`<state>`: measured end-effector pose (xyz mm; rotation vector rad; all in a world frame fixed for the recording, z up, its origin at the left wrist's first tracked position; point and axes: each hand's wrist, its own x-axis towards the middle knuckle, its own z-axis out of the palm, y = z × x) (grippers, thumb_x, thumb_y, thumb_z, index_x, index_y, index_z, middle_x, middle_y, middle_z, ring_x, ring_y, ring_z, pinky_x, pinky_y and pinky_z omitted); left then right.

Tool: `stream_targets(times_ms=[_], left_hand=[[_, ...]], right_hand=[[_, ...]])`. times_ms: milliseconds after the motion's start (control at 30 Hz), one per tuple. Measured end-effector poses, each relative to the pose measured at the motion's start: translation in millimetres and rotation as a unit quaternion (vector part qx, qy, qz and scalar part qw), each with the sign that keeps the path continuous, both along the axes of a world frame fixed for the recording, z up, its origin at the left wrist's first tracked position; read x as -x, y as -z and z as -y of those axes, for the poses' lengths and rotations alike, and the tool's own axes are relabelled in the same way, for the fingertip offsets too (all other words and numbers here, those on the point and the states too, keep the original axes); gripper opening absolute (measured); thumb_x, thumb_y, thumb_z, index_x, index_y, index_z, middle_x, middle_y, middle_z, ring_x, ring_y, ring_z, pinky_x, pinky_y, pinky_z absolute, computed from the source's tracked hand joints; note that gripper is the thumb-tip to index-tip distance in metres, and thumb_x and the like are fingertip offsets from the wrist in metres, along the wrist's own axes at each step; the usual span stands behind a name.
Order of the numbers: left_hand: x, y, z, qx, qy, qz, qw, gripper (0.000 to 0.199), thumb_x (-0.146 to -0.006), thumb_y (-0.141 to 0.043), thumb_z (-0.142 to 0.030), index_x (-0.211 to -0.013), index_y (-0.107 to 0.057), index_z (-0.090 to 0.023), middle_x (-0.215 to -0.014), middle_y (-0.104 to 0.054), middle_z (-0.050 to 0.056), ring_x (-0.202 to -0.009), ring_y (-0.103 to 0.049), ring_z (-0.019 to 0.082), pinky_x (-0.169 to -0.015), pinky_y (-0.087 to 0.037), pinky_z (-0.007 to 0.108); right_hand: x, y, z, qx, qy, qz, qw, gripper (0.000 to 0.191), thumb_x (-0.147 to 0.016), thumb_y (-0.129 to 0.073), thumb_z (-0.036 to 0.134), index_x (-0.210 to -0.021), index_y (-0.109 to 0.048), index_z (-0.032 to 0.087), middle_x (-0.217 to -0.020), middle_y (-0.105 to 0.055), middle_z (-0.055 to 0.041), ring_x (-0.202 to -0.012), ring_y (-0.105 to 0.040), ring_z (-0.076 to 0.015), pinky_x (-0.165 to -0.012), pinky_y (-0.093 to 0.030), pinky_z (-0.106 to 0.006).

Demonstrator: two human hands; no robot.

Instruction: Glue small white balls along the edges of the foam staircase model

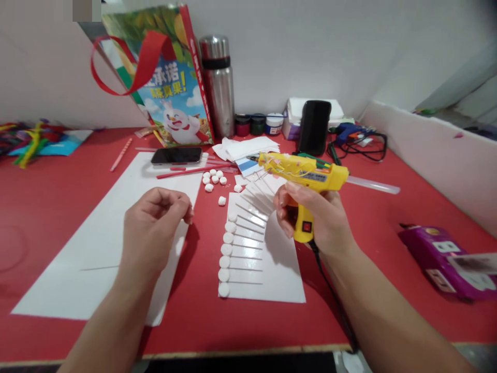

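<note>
A yellow glue gun [306,173] with a clear glue stick out of its back is held in my right hand [316,212], its nozzle pointing left. My left hand [155,225] is closed over the long white sheet [104,207], thumb against the fingers; whatever the fingertips pinch is too small to make out. Between the hands lies a white card [281,274] bearing thin grey sticks [246,256] in a fan, with a column of round white pieces [226,249] along its left edge. More white pieces [213,176] sit loose above the card.
Behind are a phone [176,155], red strips [182,172], tissues [252,147], a bag [171,88], a steel flask [221,93], paint jars [258,125] and an upright black phone [314,127]. A purple packet [442,259] lies right; the gun's cord [330,290] runs over the front edge.
</note>
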<state>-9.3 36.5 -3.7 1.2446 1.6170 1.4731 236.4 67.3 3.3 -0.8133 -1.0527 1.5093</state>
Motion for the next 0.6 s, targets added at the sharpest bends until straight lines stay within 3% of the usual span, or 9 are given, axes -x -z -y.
stream_targets(times_ms=[133, 200, 300, 367, 467, 600], left_hand=[[2, -28.4, -21, 0.020, 0.107, -0.215, 0.971, 0.012, -0.084, -0.072, -0.032, -0.080, -0.067, -0.021, -0.082, -0.070, 0.002, -0.072, -0.062, 0.017, -0.067, -0.048, 0.030], [0, -33.3, -34, 0.013, 0.150, -0.283, 0.947, 0.010, -0.085, -0.068, -0.029, -0.091, -0.072, -0.022, -0.095, -0.074, 0.004, -0.087, -0.066, 0.021, -0.073, -0.049, 0.030], [-5, -21.1, -47, 0.035, 0.209, -0.335, 0.918, 0.027, -0.082, -0.069, -0.027, -0.108, -0.075, -0.023, -0.117, -0.074, 0.006, -0.098, -0.067, 0.025, -0.082, -0.049, 0.033], [-6, -5.4, -50, 0.051, 0.222, -0.345, 0.911, 0.028, -0.083, -0.067, -0.028, -0.110, -0.074, -0.023, -0.118, -0.073, 0.008, -0.097, -0.067, 0.025, -0.084, -0.050, 0.035], [-5, 15.7, -50, 0.042, 0.248, -0.355, 0.900, 0.022, -0.086, -0.061, -0.024, -0.104, -0.073, -0.022, -0.110, -0.072, 0.008, -0.096, -0.066, 0.025, -0.084, -0.048, 0.035], [-4, 28.4, -52, 0.000, 0.260, -0.367, 0.893, 0.014, -0.090, -0.056, -0.022, -0.089, -0.070, -0.020, -0.093, -0.070, 0.007, -0.089, -0.063, 0.023, -0.080, -0.047, 0.034]], right_hand=[[-2, 2.0, -2, -0.005, -0.023, -0.006, 1.000, 0.025, -0.087, -0.072, 0.034, -0.072, -0.068, 0.014, -0.064, -0.065, -0.0022, -0.036, -0.055, -0.0102, -0.034, -0.038, -0.022], [-3, 2.3, -3, -0.011, -0.022, -0.007, 1.000, 0.024, -0.087, -0.072, 0.034, -0.074, -0.068, 0.014, -0.065, -0.066, -0.0026, -0.036, -0.055, -0.0100, -0.034, -0.038, -0.021], [-4, 2.1, -4, -0.011, -0.007, -0.011, 1.000, 0.025, -0.087, -0.071, 0.035, -0.073, -0.068, 0.015, -0.065, -0.066, -0.0022, -0.036, -0.054, -0.0097, -0.034, -0.036, -0.021], [-4, 2.0, -4, -0.010, -0.007, -0.013, 1.000, 0.024, -0.088, -0.071, 0.035, -0.073, -0.068, 0.015, -0.065, -0.066, -0.0020, -0.035, -0.054, -0.0100, -0.034, -0.037, -0.022], [-3, 1.7, -4, -0.010, -0.016, -0.011, 1.000, 0.024, -0.087, -0.071, 0.035, -0.073, -0.068, 0.016, -0.065, -0.065, -0.0017, -0.035, -0.053, -0.0102, -0.034, -0.037, -0.023], [-2, 1.0, -3, -0.008, -0.021, -0.001, 1.000, 0.024, -0.085, -0.072, 0.036, -0.073, -0.068, 0.016, -0.064, -0.065, -0.0015, -0.035, -0.053, -0.0101, -0.033, -0.036, -0.022]])
